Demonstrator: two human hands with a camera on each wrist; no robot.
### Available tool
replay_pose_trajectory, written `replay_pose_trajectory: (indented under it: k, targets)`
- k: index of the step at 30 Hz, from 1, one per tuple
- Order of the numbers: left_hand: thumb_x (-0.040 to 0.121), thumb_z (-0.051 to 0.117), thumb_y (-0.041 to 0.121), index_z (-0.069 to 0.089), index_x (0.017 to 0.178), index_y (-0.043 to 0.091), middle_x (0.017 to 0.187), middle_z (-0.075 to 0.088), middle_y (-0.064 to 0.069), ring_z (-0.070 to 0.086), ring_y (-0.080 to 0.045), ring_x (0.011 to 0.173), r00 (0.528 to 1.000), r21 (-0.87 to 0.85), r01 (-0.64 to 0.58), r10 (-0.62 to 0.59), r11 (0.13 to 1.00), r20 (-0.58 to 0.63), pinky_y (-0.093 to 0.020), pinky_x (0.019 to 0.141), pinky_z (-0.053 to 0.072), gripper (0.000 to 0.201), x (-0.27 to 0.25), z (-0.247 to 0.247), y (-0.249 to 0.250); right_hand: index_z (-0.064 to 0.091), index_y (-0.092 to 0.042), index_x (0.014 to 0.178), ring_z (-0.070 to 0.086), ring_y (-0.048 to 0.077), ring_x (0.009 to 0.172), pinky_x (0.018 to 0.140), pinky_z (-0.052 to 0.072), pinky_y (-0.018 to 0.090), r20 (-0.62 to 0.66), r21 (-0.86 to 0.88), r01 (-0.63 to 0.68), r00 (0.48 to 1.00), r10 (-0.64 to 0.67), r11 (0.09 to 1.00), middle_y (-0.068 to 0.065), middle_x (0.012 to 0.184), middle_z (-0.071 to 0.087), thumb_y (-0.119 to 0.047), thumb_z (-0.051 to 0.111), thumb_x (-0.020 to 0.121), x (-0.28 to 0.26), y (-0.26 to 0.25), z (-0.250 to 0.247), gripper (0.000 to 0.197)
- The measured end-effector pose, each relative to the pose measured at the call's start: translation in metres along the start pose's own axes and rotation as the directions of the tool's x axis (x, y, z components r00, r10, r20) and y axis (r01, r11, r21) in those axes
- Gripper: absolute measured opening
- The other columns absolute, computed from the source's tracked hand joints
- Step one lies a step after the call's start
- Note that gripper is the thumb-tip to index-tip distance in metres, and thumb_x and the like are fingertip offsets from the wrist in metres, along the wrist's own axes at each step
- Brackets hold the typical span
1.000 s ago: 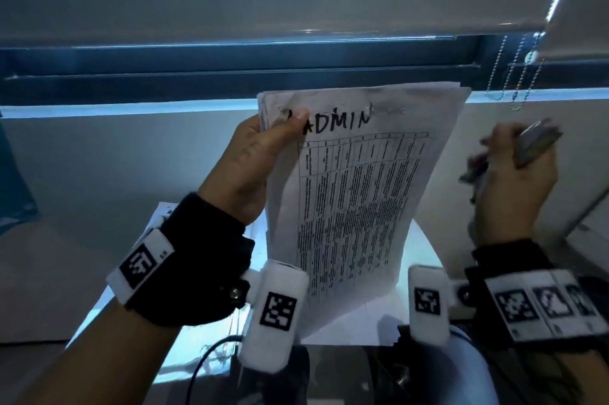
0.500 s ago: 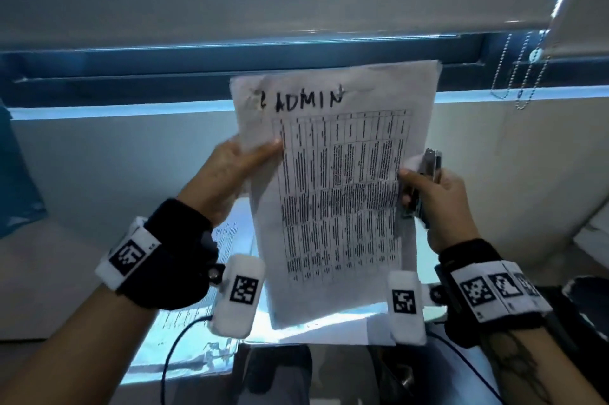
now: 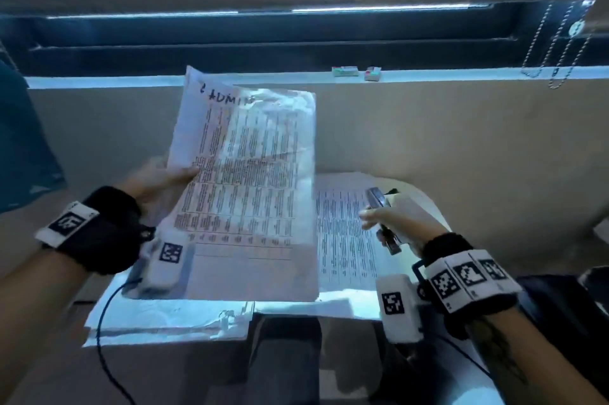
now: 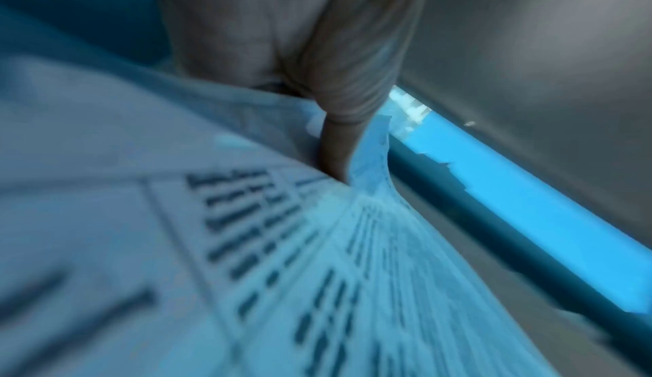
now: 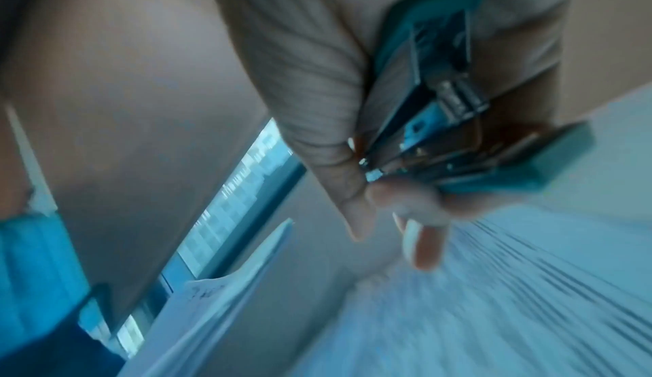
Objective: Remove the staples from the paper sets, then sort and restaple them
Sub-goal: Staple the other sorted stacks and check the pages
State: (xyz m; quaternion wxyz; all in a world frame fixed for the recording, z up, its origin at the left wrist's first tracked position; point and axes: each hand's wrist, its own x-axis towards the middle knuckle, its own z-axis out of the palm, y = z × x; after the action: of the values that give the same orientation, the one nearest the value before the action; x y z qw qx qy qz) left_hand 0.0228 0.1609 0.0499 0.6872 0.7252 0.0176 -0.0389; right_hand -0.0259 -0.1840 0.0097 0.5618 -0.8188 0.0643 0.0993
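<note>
My left hand (image 3: 164, 178) grips a paper set (image 3: 250, 193) by its left edge, thumb on the printed table. "ADMIN" is handwritten at its top, and it slants over the desk papers. The left wrist view shows my thumb (image 4: 335, 146) pressed on the sheet (image 4: 247, 243). My right hand (image 3: 392, 223) holds a stapler (image 3: 382, 216) above a printed sheet (image 3: 342, 233) lying on the desk. In the right wrist view the stapler (image 5: 434, 98) lies in my palm with fingers curled round it, its metal end pointing down.
More paper sets (image 3: 171, 319) lie on the desk under my left wrist. Two small boxes (image 3: 356, 71) sit on the window ledge. A bead chain (image 3: 557, 41) hangs at the far right, and a cable (image 3: 102, 332) runs off my left wrist.
The paper set has come down from upright in front of the window to a slant over the desk. My right hand let go of its right edge and moved right with the stapler.
</note>
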Motion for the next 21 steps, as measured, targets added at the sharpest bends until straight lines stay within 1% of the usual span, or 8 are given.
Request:
replay_pose_trajectory:
  k: [1, 3, 5, 7, 10, 12, 16, 21]
  targets:
    - [0.064, 0.074, -0.002, 0.067, 0.077, 0.003, 0.059, 0.07, -0.004, 0.066, -0.009, 0.049, 0.996, 0.042, 0.044, -0.041, 0.998, -0.085, -0.022, 0.058, 0.056, 0.016, 0.002, -0.017, -0.009, 0.055, 0.002, 0.1, 0.046, 0.007, 0.047, 0.037, 0.038, 0.011, 0.018, -0.032, -0.044, 0.999, 0.044, 0.999, 0.009, 0.076, 0.058, -0.012, 0.058, 0.09, 0.003, 0.009, 0.006, 0.017]
    - [0.081, 0.059, -0.005, 0.063, 0.091, -0.005, 0.064, 0.07, -0.006, 0.065, -0.01, 0.048, 0.972, 0.113, 0.153, -0.129, 0.982, -0.197, -0.024, 0.06, 0.057, 0.01, 0.007, -0.047, -0.031, 0.053, -0.002, 0.087, 0.044, 0.007, 0.044, 0.038, 0.037, 0.012, 0.05, -0.118, -0.122, 0.99, 0.129, 0.986, 0.006, 0.067, 0.054, -0.01, 0.057, 0.091, 0.012, 0.025, 0.018, 0.01]
    - [0.088, 0.052, -0.006, 0.057, 0.103, -0.01, 0.058, 0.067, -0.005, 0.061, -0.008, 0.041, 0.947, 0.218, 0.243, -0.183, 0.945, -0.264, -0.016, 0.045, 0.051, 0.016, 0.009, -0.069, -0.054, 0.047, -0.007, 0.071, 0.045, 0.01, 0.047, 0.04, 0.038, 0.015, 0.02, -0.237, -0.166, 0.984, 0.176, 0.957, 0.005, 0.063, 0.051, -0.006, 0.059, 0.089, 0.025, 0.043, 0.026, 0.021]
    - [0.089, 0.052, -0.006, 0.054, 0.102, -0.01, 0.045, 0.06, -0.003, 0.052, -0.007, 0.03, 0.918, 0.333, 0.335, -0.225, 0.881, -0.327, -0.012, 0.033, 0.04, 0.014, 0.009, -0.08, -0.071, 0.047, -0.008, 0.066, 0.045, 0.013, 0.046, 0.039, 0.037, 0.016, -0.009, -0.327, -0.19, 0.98, 0.198, 0.926, 0.005, 0.058, 0.05, -0.005, 0.061, 0.086, 0.032, 0.054, 0.031, 0.024]
    - [0.089, 0.054, -0.004, 0.051, 0.11, -0.015, 0.068, 0.056, -0.014, 0.056, -0.018, 0.037, 0.887, 0.409, 0.439, -0.314, 0.8, -0.337, -0.016, 0.032, 0.042, 0.023, 0.012, -0.084, -0.084, 0.054, -0.005, 0.073, 0.049, 0.017, 0.046, 0.043, 0.042, 0.02, -0.005, -0.343, -0.214, 0.974, 0.226, 0.915, 0.007, 0.057, 0.056, -0.005, 0.062, 0.083, 0.037, 0.061, 0.033, 0.014]
    - [0.089, 0.057, -0.001, 0.051, 0.111, -0.012, 0.08, 0.056, -0.018, 0.055, -0.024, 0.046, 0.868, 0.435, 0.477, -0.333, 0.764, -0.368, -0.023, 0.039, 0.045, 0.026, 0.017, -0.085, -0.089, 0.054, -0.005, 0.074, 0.049, 0.019, 0.045, 0.044, 0.042, 0.024, -0.005, -0.321, -0.218, 0.974, 0.228, 0.922, 0.009, 0.057, 0.056, -0.004, 0.062, 0.083, 0.04, 0.064, 0.033, 0.012]
    - [0.086, 0.063, 0.003, 0.052, 0.117, -0.013, 0.111, 0.059, -0.031, 0.056, -0.033, 0.083, 0.864, 0.5, 0.483, -0.298, 0.719, -0.406, -0.043, 0.082, 0.046, 0.037, 0.025, -0.081, -0.095, 0.053, -0.005, 0.07, 0.047, 0.019, 0.045, 0.046, 0.042, 0.027, -0.013, -0.298, -0.225, 0.973, 0.232, 0.928, 0.01, 0.057, 0.055, -0.004, 0.06, 0.084, 0.042, 0.067, 0.034, 0.016]
    - [0.084, 0.067, 0.011, 0.055, 0.115, -0.007, 0.112, 0.061, -0.026, 0.059, -0.035, 0.091, 0.88, 0.632, 0.467, -0.255, 0.619, -0.401, -0.041, 0.086, 0.046, 0.037, 0.027, -0.065, -0.086, 0.054, -0.005, 0.072, 0.048, 0.019, 0.047, 0.048, 0.043, 0.027, -0.03, -0.276, -0.244, 0.969, 0.246, 0.93, 0.011, 0.061, 0.056, -0.007, 0.061, 0.082, 0.043, 0.068, 0.035, 0.013]
